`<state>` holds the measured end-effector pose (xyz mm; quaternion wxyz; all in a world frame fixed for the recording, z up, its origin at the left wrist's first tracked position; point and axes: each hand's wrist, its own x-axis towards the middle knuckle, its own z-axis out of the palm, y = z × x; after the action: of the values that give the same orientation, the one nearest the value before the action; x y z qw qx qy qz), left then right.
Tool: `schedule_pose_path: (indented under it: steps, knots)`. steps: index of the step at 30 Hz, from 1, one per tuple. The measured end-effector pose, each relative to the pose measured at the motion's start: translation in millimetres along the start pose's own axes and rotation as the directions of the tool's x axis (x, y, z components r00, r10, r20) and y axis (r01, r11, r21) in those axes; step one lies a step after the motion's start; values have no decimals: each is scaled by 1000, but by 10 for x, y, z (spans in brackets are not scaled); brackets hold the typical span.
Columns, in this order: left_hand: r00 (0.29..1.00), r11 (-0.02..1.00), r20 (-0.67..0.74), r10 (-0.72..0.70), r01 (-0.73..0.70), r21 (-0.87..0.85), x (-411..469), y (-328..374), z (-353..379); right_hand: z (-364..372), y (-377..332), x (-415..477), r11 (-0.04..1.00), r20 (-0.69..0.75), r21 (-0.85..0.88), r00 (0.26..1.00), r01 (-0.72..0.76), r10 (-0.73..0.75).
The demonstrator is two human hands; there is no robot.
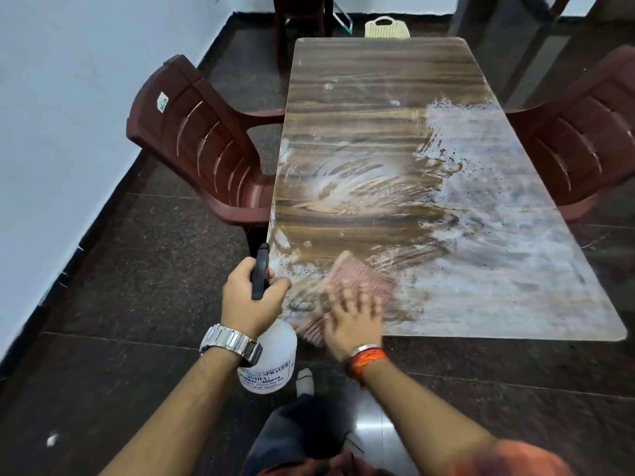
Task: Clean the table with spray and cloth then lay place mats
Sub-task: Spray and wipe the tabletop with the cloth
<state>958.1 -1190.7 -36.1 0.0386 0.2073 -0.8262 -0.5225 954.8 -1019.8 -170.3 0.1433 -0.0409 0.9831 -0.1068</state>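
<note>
A long wood-grain table stretches away from me, its near and right parts streaked with wet white smears. My right hand lies flat, fingers spread and blurred, pressing a pink checked cloth onto the table's near left corner. Beside that corner my left hand grips the black trigger head of a white spray bottle, which hangs below the hand just off the table edge. No place mats are in view.
Dark red plastic chairs stand at the table's left side and right side. Another chair and a cream stool sit beyond the far end. A white wall runs along the left; the floor is dark tile.
</note>
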Motion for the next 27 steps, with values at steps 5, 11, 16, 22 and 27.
schedule_pose_path:
  steps: [5, 11, 16, 22, 27]
  knots:
    - [1000, 1000, -26, 6, -5, 31, -95, -57, -206, 225, -655, -170, 870, 153, -113, 874, 480, -462]
    - [998, 999, -47, 33, -32, 27, -37, 50, -408, -118, -359, -134, 880, -56, 340, 941, 332, -334]
    - [999, 999, -45, 20, -21, -33, 48, 141, -456, -479, -248, 149, -87, 234, 972, 938, -219, 256]
    - [999, 996, -3, 39, -40, -74, 115, 200, -464, -615, -190, 159, -633, 469, 707, 879, -314, 87]
    - [999, 997, 21, 28, -26, -74, 193, 179, -478, -753, -159, 125, -593, 363, 753, 932, -284, 15]
